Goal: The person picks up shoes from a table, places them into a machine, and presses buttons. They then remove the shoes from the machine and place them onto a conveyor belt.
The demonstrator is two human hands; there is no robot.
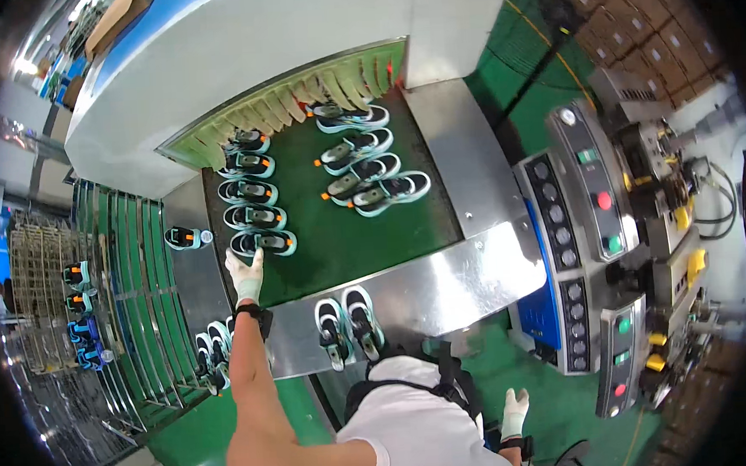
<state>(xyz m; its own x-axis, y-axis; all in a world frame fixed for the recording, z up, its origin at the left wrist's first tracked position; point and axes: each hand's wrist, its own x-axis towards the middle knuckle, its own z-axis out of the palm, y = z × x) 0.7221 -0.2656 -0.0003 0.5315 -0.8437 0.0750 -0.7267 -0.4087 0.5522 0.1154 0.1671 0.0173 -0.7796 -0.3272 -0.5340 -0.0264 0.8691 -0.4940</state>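
My left hand (246,278), in a white glove, reaches to the nearest sneaker (264,243) in the left row on the green conveyor belt (340,256). Its thumb and fingers are apart at the shoe's near edge; I cannot tell whether they touch it. The sneakers are black and white with pale blue soles and orange tabs. A second group of sneakers (370,178) lies to the right on the belt. My right hand (515,413), also gloved, hangs low at my side, fingers apart and holding nothing. A pair of sneakers (347,325) stands on the metal ledge (426,281) before me.
The belt runs under a pale strip curtain (290,102) into a white machine (246,62). A lone sneaker (186,238) sits on the left ledge. Metal racks (135,288) with shoes stand at left. A control panel (590,188) with buttons and machinery stand at right.
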